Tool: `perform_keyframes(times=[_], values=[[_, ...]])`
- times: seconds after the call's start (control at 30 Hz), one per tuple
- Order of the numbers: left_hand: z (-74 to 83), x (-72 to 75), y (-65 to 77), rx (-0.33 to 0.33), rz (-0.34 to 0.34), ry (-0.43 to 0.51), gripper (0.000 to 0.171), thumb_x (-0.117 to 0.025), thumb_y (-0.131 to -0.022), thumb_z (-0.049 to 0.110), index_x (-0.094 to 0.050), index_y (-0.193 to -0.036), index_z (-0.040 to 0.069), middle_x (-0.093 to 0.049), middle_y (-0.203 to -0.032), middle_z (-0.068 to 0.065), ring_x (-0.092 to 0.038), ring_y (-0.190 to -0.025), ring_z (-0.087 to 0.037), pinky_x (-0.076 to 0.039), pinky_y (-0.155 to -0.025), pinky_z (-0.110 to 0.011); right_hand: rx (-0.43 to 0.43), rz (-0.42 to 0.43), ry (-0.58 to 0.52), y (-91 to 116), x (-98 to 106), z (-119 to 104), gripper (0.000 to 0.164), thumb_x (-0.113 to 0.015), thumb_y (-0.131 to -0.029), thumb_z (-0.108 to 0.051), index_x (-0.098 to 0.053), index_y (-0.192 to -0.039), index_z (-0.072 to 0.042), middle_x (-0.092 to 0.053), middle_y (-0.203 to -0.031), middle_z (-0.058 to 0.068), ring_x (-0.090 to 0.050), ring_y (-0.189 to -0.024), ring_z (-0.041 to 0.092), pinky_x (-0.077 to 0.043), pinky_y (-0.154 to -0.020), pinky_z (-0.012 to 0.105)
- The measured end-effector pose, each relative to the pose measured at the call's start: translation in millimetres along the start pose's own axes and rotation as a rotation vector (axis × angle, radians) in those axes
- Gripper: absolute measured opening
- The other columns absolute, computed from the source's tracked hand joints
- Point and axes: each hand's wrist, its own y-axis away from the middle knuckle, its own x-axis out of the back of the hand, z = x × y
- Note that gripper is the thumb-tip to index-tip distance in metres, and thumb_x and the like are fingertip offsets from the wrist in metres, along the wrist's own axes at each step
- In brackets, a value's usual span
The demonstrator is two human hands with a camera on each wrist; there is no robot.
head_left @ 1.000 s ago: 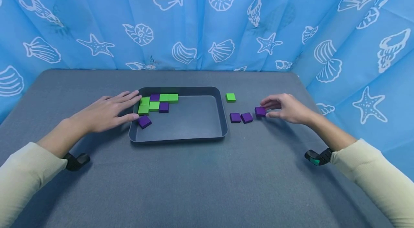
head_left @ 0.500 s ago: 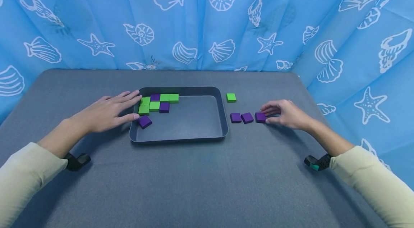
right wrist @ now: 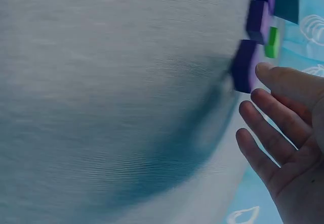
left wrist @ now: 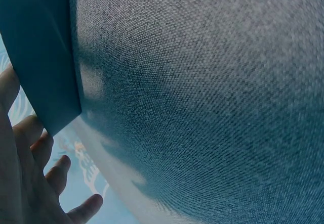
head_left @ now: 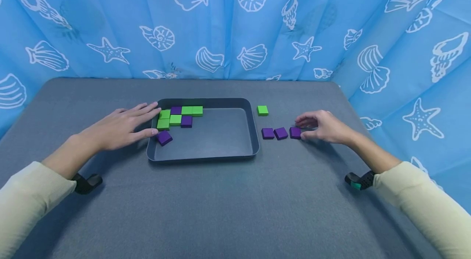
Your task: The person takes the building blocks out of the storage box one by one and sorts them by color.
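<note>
My left hand point(head_left: 119, 128) lies over the left rim of a dark baking tray point(head_left: 209, 157), fingers extended. In the left wrist view its fingers point(left wrist: 55, 176) are spread beside the tray's outer wall. Inside the tray, several green and purple square blocks are grouped at the left; a purple one point(head_left: 164, 138) sits tilted near my thumb. My right hand point(head_left: 324, 126) is at the right end of a row of three purple blocks. Its thumb is beside the rightmost purple block point(right wrist: 244, 66), which sits on the table; the fingers are loosely bent and not wrapped around it.
A lone green block point(head_left: 262, 110) lies to the right of the tray's far corner. Two more purple blocks, the left one point(head_left: 268, 133) and the slanted middle one point(head_left: 281, 133), lie between tray and right hand. A blue shell-print curtain point(head_left: 228, 26) hangs behind the grey table point(head_left: 220, 210).
My right hand has lowered the purple block onto the table at the end of the purple row, and its fingers have loosened from it. My left hand has stayed on the tray.
</note>
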Motion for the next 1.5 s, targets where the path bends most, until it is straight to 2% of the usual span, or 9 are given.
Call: perform_keyframes(times=[0.23,0.47,0.73,0.93,1.17,1.5], values=[[-0.5,0.8,1.8,0.003,-0.003,0.004,0.075,-0.043,-0.1,0.061,-0.029,-0.158,0.016,-0.021,-0.164,-0.012,-0.019,-0.149,-0.041,-0.02,-0.108,-0.072,0.036,0.023,0.009,-26,16,-26,0.042,-0.073,-0.088,-0.002,-0.06,-0.127,0.007,-0.065,-0.124,0.024,-0.063,-0.116,0.037,-0.05,-0.097,0.052],[-2.2,-1.9,2.4,-0.002,0.002,0.002,0.075,-0.043,-0.1,0.061,-0.028,-0.158,0.016,-0.021,-0.164,-0.011,-0.02,-0.149,-0.04,-0.022,-0.108,-0.072,0.094,0.006,-0.041,-63,14,-69,0.042,-0.073,-0.088,-0.002,-0.06,-0.128,0.006,-0.064,-0.125,0.025,-0.062,-0.117,0.038,-0.05,-0.099,0.049],[-2.1,-4.5,1.8,-0.001,0.001,0.001,0.076,-0.042,-0.1,0.061,-0.027,-0.159,0.015,-0.021,-0.164,-0.012,-0.02,-0.148,-0.041,-0.021,-0.108,-0.072,0.164,-0.097,-0.036,-104,-6,-117,0.056,-0.076,-0.088,-0.009,-0.053,-0.138,0.006,-0.059,-0.134,0.024,-0.059,-0.123,0.034,-0.047,-0.103,0.043],[-2.3,-4.3,2.1,0.002,0.002,0.004,0.076,-0.042,-0.1,0.061,-0.027,-0.159,0.015,-0.021,-0.164,-0.012,-0.021,-0.148,-0.041,-0.021,-0.108,-0.072,0.133,-0.16,-0.011,-129,-24,-142,0.061,-0.077,-0.088,-0.015,-0.052,-0.141,0.002,-0.058,-0.138,0.02,-0.059,-0.125,0.028,-0.047,-0.104,0.038],[-0.6,-1.5,0.7,-0.005,0.008,-0.001,0.076,-0.043,-0.1,0.062,-0.028,-0.158,0.016,-0.022,-0.164,-0.011,-0.021,-0.149,-0.039,-0.022,-0.109,-0.071,0.14,-0.195,0.039,-152,-46,-159,0.061,-0.077,-0.088,-0.014,-0.051,-0.141,0.004,-0.059,-0.138,0.016,-0.059,-0.126,0.027,-0.046,-0.105,0.035],[-0.3,3.9,-3.0,0.01,-0.014,-0.02,0.079,-0.043,-0.098,0.065,-0.029,-0.158,0.015,-0.024,-0.163,-0.013,-0.02,-0.149,-0.041,-0.021,-0.109,-0.072,0.123,-0.183,0.027,-167,-69,-168,0.06,-0.076,-0.088,-0.011,-0.051,-0.141,0.002,-0.057,-0.14,0.016,-0.058,-0.126,0.025,-0.046,-0.105,0.031]])
